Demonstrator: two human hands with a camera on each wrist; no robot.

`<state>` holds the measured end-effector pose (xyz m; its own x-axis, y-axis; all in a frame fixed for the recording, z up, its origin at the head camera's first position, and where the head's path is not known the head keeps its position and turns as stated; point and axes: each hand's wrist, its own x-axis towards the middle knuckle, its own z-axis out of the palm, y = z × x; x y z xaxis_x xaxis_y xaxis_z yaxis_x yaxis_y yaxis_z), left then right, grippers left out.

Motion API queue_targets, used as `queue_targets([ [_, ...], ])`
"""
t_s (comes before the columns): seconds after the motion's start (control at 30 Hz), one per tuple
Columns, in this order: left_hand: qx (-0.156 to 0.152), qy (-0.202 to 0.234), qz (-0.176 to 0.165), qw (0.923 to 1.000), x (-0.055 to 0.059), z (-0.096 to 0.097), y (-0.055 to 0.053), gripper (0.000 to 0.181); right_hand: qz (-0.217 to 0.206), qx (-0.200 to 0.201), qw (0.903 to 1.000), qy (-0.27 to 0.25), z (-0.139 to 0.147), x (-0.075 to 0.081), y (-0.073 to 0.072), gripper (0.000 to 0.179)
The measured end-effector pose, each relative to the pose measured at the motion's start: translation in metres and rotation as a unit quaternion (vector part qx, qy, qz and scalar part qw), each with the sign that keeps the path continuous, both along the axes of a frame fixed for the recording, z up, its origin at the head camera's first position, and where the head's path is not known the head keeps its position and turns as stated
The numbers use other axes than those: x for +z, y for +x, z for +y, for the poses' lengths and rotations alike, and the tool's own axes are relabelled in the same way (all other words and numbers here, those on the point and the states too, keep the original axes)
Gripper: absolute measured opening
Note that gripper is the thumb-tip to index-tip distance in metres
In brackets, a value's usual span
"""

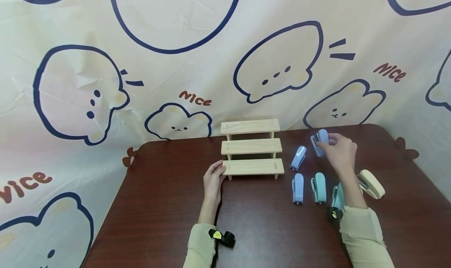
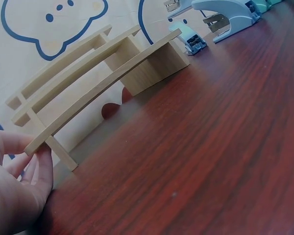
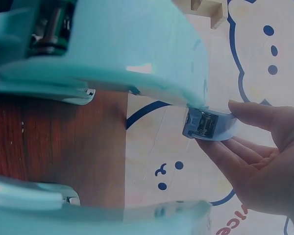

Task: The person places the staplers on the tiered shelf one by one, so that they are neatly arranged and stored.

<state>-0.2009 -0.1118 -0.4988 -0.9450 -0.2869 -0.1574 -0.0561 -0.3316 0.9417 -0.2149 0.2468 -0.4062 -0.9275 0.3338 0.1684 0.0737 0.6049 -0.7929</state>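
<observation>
A three-tier wooden stand (image 1: 252,167) rises in steps at the table's back edge. My left hand (image 1: 213,178) pinches the left end of its lowest step; the left wrist view shows the thumb above the board (image 2: 103,90) and fingers beneath. Over at the right, my right hand (image 1: 341,152) holds a periwinkle-blue stapler (image 1: 322,139) between thumb and fingers. That stapler (image 3: 210,125) also appears in the right wrist view, partly behind a big teal stapler (image 3: 137,49) close to the camera. Nearest the held one is a light-blue stapler (image 1: 298,158), lying slanted.
In front of these stand a periwinkle stapler (image 1: 298,187) and a teal stapler (image 1: 319,187). Another teal stapler (image 1: 337,197) is partly hidden by the right forearm, with a cream stapler (image 1: 373,185) beyond it. A printed cloth (image 1: 176,76) hangs behind the brown table (image 1: 169,209).
</observation>
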Motion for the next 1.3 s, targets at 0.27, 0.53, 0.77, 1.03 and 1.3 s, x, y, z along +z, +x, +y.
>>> queue_targets([
  [0.27, -0.008, -0.012, -0.004, 0.9999, -0.0005, 0.0016, -0.0006, 0.037, 0.006, -0.002, 1.0000, 0.000, 0.0008, 0.0001, 0.0010, 0.046],
  [0.53, -0.023, -0.013, -0.007, 0.9996, -0.0006, -0.0004, -0.0009, 0.038, 0.009, -0.005, 0.9999, -0.005, 0.0013, -0.0013, 0.0025, 0.046],
  [0.77, -0.030, -0.019, -0.012, 0.9993, 0.0008, -0.0020, -0.0014, 0.036, 0.009, -0.008, 0.9999, -0.008, 0.0024, -0.0013, 0.0024, 0.046],
  [1.03, -0.017, -0.023, -0.001, 0.9996, -0.0009, 0.0015, 0.0002, 0.037, 0.012, -0.012, 0.9997, -0.015, 0.0035, 0.0000, 0.0035, 0.046],
  [1.3, -0.005, -0.021, 0.001, 0.9998, -0.0004, 0.0010, 0.0006, 0.033, 0.015, -0.008, 0.9997, -0.017, 0.0004, 0.0020, 0.0028, 0.046],
])
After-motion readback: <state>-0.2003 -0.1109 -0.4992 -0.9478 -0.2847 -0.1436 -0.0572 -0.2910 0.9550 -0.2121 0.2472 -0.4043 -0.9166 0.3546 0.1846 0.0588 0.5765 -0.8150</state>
